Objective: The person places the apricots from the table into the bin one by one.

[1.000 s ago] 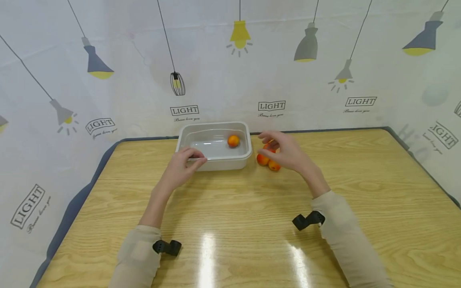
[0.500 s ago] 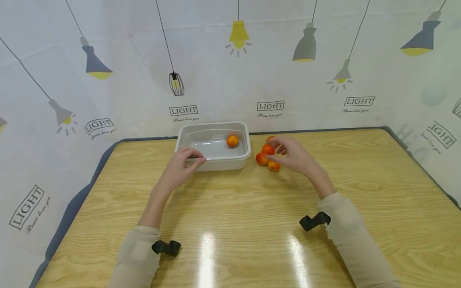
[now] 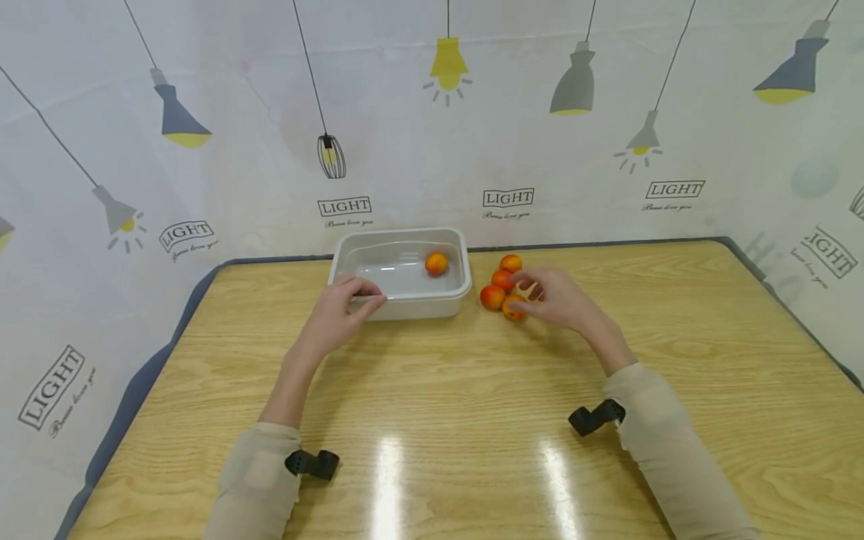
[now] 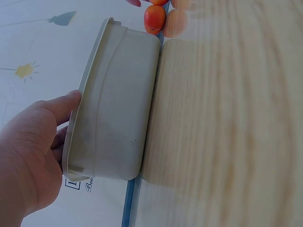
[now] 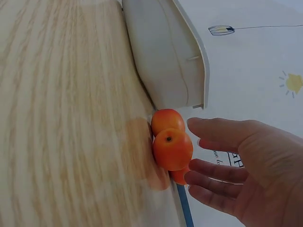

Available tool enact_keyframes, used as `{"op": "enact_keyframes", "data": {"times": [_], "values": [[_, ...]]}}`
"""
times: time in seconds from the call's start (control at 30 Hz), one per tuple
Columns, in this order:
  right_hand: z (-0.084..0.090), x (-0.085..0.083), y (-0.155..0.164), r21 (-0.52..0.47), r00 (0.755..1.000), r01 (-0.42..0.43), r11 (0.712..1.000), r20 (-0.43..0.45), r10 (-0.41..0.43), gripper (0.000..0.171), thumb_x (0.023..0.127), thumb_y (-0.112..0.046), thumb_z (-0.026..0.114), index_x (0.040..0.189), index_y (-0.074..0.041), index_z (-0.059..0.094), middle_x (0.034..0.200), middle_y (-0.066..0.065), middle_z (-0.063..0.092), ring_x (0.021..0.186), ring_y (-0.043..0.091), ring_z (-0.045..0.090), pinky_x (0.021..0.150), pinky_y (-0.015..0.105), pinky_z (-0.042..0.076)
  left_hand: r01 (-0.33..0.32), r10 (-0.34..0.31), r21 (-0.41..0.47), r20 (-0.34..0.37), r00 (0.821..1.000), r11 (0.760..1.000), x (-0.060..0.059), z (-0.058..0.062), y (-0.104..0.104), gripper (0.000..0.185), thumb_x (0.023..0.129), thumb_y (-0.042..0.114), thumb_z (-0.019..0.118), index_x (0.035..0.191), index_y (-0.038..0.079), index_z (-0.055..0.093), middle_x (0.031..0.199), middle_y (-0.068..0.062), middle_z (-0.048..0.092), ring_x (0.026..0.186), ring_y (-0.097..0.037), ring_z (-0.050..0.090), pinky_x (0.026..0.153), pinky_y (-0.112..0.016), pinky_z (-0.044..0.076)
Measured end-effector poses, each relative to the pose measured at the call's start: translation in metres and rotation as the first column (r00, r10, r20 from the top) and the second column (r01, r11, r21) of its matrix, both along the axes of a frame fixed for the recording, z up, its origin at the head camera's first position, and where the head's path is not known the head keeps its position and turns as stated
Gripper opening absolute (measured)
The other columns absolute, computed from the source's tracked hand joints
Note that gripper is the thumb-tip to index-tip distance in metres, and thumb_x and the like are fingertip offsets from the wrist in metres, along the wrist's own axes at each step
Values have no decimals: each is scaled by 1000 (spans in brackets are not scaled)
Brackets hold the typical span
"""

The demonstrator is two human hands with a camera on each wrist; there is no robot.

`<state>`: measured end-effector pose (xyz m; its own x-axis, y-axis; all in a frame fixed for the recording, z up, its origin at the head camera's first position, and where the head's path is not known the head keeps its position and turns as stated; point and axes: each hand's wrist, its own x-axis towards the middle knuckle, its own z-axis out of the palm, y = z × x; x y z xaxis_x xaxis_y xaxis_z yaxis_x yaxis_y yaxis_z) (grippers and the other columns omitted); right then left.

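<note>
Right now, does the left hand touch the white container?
Touching. The left wrist view shows the left hand pinching the white container at its top edge.

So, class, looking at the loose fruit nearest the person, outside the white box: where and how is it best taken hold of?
Probably pinch this fruit across its rounded middle, coming from the person's right. The right hand is at that side, while other fruits crowd its left and far sides. Its round shape shows no handle.

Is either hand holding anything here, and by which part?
The left hand pinches the tub by its near rim, toward the left end. The right hand, beside the fruits, holds nothing.
</note>
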<state>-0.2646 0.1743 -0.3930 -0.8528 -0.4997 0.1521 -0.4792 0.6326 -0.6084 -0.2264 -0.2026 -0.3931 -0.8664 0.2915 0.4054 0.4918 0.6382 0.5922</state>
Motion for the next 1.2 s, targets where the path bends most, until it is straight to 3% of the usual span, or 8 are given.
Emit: {"op": "enact_keyframes", "data": {"times": [0.57,0.9,1.2], "values": [[-11,-4,1,90,997,26,996,69,-33,34,88,-17,80,116,-3,67,102,13,68,87,27,66,79,43,55,-3,3,-7,16,1000,1000,0,0,-1,16,96,18,72,99,2,71,98,-10,69,98,-27,62,92,-43,51],[-7,-2,0,70,994,37,997,103,-44,30,90,-15,77,115,-2,67,105,15,68,91,30,65,82,45,55,5,-5,5,19,1000,1000,-1,2,0,16,96,17,72,100,2,72,98,-10,69,99,-28,63,93,-44,51],[1,-1,0,29,998,34,999,55,-36,34,91,-11,75,120,2,65,107,18,70,91,30,66,82,45,56,4,-5,7,22,1000,1000,0,2,-1,16,96,17,72,99,2,72,98,-10,69,98,-28,63,93,-44,51]]}}
